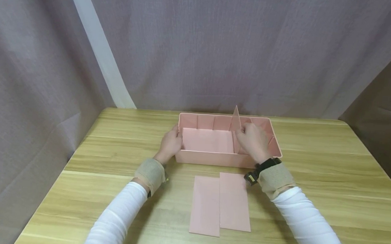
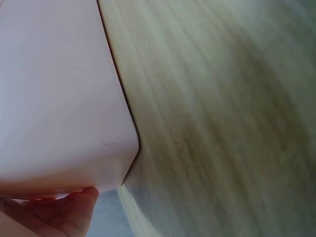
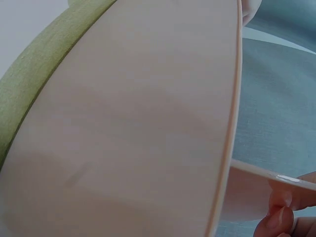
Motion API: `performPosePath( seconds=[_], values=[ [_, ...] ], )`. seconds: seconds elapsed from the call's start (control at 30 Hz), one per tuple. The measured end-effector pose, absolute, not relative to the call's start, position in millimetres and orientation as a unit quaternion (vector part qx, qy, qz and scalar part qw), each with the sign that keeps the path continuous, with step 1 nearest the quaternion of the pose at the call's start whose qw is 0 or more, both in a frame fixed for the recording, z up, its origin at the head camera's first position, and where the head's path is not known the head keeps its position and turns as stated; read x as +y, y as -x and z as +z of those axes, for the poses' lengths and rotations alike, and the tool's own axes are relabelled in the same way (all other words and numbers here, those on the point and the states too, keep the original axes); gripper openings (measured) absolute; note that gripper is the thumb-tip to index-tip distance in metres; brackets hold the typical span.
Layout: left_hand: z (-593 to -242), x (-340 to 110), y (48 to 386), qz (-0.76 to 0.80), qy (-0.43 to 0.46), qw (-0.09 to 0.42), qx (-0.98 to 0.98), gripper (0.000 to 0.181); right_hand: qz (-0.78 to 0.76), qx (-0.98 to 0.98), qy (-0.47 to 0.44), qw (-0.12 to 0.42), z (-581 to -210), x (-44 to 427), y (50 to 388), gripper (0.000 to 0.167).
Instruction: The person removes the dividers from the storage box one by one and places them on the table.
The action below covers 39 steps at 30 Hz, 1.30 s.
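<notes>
A long pink plastic box [image 1: 210, 158] stands near the table's far edge, its inner walls ribbed. My left hand [image 1: 171, 143] holds the box's left end; in the left wrist view its fingers [image 2: 74, 210] lie against the outside of the end wall. Over the right half of the box, my right hand [image 1: 253, 141] pinches a thin pink divider [image 1: 235, 119], which stands tilted with its far corner above the back rim. The right wrist view shows thumb and finger pinching the divider [image 3: 247, 190] beyond the box's front wall [image 3: 138, 108]. My right hand hides part of the right compartment.
Two flat pink panels, one on the left [image 1: 205, 206] and one on the right [image 1: 235, 202], lie side by side on the wooden table [image 1: 108, 195] in front of the box. A grey-purple curtain [image 1: 204, 50] hangs right behind the table.
</notes>
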<state>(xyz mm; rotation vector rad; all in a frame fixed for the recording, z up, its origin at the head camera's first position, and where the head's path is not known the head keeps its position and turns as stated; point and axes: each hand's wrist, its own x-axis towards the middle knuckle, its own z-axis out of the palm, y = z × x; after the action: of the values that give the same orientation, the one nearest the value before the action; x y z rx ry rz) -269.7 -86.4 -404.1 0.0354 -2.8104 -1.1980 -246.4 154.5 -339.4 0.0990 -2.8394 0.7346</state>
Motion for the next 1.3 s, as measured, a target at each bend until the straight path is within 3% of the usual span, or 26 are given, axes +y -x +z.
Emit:
performPosePath(
  seconds=[0.67, 1.3],
  values=[
    [-403.4, -86.0, 270.0, -0.396, -0.014, 0.036, -0.918, 0.041, 0.269, -0.958, -0.021, 0.094, -335.1, 156.4, 245.4, 0.031],
    [-402.1, -85.2, 269.3, -0.405, -0.016, 0.03, -0.914, 0.04, 0.255, -0.959, -0.028, 0.121, -330.1, 158.4, 244.9, 0.031]
  ],
)
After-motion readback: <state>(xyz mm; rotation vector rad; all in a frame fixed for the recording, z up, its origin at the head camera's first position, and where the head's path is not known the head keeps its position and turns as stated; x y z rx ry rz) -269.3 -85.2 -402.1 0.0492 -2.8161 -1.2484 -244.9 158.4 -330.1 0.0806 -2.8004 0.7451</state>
